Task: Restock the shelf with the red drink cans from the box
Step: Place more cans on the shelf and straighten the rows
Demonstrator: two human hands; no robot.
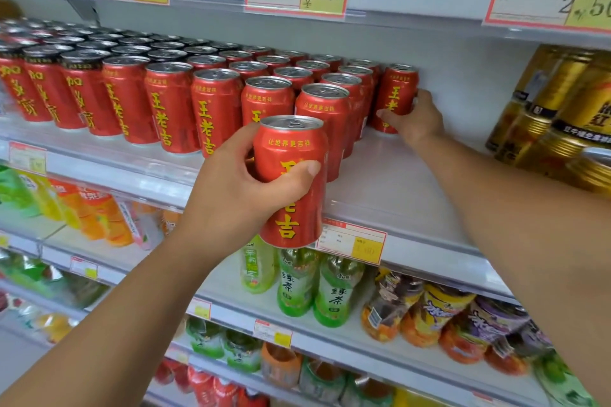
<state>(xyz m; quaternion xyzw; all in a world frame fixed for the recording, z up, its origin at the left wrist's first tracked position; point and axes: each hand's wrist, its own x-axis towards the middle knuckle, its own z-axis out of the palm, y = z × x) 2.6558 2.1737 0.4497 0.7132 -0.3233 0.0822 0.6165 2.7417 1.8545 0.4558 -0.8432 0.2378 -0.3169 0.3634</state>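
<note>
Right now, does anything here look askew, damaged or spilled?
Nothing stands out. The shelved red cans stand upright in rows. The right hand grips one can on the bare shelf patch beside them; the left hand holds a second can off the shelf.

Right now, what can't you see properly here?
Head view:
- Box: out of frame.
- Gold cans: cut off by the right edge.
- Back-left cans: blurred.
- Price tag: print too small, corner behind the held can in the left hand.
- Right hand: fingertips hidden behind the shelf can.
</note>
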